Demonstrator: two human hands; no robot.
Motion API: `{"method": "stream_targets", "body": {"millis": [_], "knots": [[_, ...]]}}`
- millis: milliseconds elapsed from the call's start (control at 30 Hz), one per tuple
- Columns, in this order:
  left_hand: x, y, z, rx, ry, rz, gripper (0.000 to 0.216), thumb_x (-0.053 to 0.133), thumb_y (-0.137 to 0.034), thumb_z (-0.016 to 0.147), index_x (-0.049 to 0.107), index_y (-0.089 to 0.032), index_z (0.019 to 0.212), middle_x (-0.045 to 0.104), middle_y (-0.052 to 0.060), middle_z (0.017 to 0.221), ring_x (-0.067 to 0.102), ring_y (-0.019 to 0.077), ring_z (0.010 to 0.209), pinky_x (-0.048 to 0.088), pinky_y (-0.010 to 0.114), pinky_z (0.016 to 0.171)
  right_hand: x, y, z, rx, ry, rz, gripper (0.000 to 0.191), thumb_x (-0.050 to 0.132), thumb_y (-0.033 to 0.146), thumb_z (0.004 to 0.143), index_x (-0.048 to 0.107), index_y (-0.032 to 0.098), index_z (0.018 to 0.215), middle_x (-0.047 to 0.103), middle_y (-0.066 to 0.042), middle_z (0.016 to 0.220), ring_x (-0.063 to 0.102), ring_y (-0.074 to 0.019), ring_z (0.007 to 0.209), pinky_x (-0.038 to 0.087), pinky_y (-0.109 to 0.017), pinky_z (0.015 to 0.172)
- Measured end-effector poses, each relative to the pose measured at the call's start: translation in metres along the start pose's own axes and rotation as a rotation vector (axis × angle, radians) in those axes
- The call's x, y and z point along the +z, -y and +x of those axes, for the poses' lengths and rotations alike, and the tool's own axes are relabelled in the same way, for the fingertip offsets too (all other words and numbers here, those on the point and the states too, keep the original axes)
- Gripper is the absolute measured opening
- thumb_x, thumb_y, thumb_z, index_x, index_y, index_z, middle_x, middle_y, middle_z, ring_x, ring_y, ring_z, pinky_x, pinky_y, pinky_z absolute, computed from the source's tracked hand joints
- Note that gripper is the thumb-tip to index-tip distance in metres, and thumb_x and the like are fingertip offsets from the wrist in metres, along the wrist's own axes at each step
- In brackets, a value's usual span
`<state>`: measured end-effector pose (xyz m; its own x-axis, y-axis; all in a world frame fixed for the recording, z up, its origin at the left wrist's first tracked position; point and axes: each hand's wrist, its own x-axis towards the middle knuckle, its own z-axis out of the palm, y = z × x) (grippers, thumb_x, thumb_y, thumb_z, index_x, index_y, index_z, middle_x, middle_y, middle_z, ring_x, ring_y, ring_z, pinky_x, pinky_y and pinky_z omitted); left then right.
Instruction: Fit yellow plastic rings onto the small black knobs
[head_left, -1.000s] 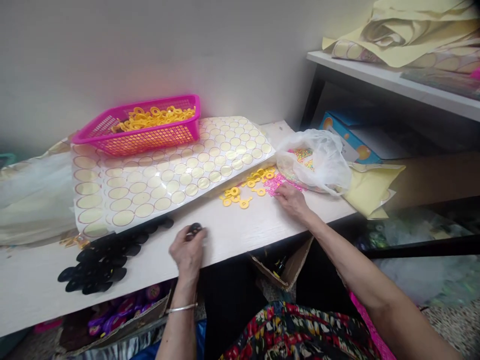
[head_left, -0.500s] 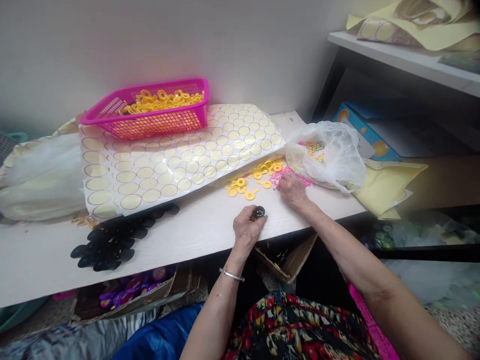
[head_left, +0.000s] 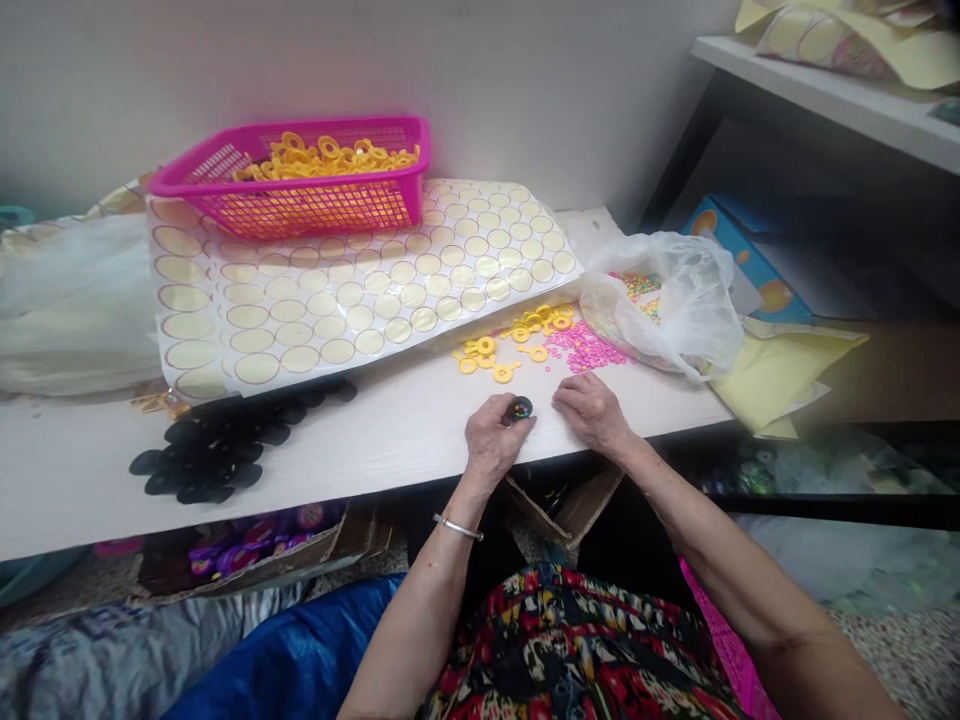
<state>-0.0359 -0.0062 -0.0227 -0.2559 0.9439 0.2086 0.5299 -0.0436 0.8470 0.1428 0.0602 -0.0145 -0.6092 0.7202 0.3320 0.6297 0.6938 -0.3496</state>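
Observation:
My left hand [head_left: 491, 440] is closed around a small black round cup [head_left: 522, 407], its open end facing up with a few coloured bits inside. To its right, my right hand [head_left: 596, 415] has thumb and fingers pinched together. Whatever is between those fingertips, if anything, is too small to make out. Pink beads [head_left: 589, 347] lie scattered just beyond the right hand. Several yellow ring-shaped pieces with short stems [head_left: 504, 373] rest on the table beyond the left hand.
A pink basket [head_left: 300, 205] of yellow rings stands on sticker sheets [head_left: 330, 330]. Black flat pieces [head_left: 202, 450] are piled at the left. A plastic bag [head_left: 697, 300] of coloured beads sits at the right, near a blue box [head_left: 772, 285]. Open cartons are below the table edge.
My right hand has drawn back from the pink beads toward my body and now sits near the left hand. The left hand keeps hold of the black cup. The view has shifted slightly.

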Motion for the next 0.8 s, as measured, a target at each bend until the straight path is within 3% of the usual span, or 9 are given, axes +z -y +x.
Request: {"method": "stream_targets", "body": {"millis": [200, 400, 500, 667, 800], "knots": [[0.000, 0.000, 0.000, 0.001, -0.002, -0.001, 0.026, 0.068, -0.028, 0.064, 0.064, -0.019, 0.088, 0.056, -0.002, 0.071, 0.046, 0.0090, 0.060, 0.040, 0.021, 0.060, 0.004, 0.000, 0.002, 0.076, -0.106, 0.159, 0.012, 0.054, 0.025, 0.080, 0.064, 0.018, 0.081, 0.058, -0.007, 0.086, 0.048, -0.0202, 0.084, 0.039, -0.033, 0.077], [0.000, -0.001, 0.000, 0.003, -0.005, 0.000, 0.023, 0.069, -0.027, 0.064, 0.065, -0.019, 0.085, 0.056, -0.003, 0.070, 0.045, 0.0086, 0.059, 0.039, 0.021, 0.059, 0.003, 0.006, 0.010, 0.135, -0.004, 0.040, 0.018, 0.048, 0.021, 0.082, 0.064, 0.017, 0.073, 0.056, -0.007, 0.081, 0.046, -0.0204, 0.081, 0.037, -0.032, 0.074], [0.000, -0.001, 0.000, 0.004, -0.004, 0.003, 0.022, 0.069, -0.026, 0.063, 0.065, -0.020, 0.084, 0.056, -0.003, 0.070, 0.045, 0.0086, 0.059, 0.039, 0.021, 0.059, 0.000, 0.015, 0.014, 0.142, -0.042, 0.102, 0.017, 0.047, 0.019, 0.083, 0.062, 0.015, 0.076, 0.056, -0.008, 0.081, 0.047, -0.0202, 0.081, 0.038, -0.032, 0.074], [0.001, -0.003, -0.001, 0.013, 0.000, 0.027, 0.018, 0.066, -0.031, 0.068, 0.064, -0.020, 0.082, 0.055, -0.003, 0.068, 0.045, 0.0085, 0.059, 0.037, 0.021, 0.057, -0.008, 0.040, 0.023, 0.053, -0.118, 0.321, 0.014, 0.047, 0.018, 0.083, 0.060, 0.018, 0.078, 0.054, -0.006, 0.079, 0.050, -0.0186, 0.081, 0.040, -0.031, 0.074], [-0.001, -0.005, -0.001, 0.012, 0.001, 0.050, 0.014, 0.064, -0.028, 0.069, 0.063, -0.020, 0.080, 0.053, -0.004, 0.066, 0.045, 0.0088, 0.060, 0.036, 0.021, 0.058, -0.009, 0.049, 0.028, -0.064, -0.119, 0.279, 0.013, 0.048, 0.016, 0.082, 0.059, 0.018, 0.077, 0.055, -0.005, 0.077, 0.048, -0.0183, 0.077, 0.039, -0.031, 0.070]]}}
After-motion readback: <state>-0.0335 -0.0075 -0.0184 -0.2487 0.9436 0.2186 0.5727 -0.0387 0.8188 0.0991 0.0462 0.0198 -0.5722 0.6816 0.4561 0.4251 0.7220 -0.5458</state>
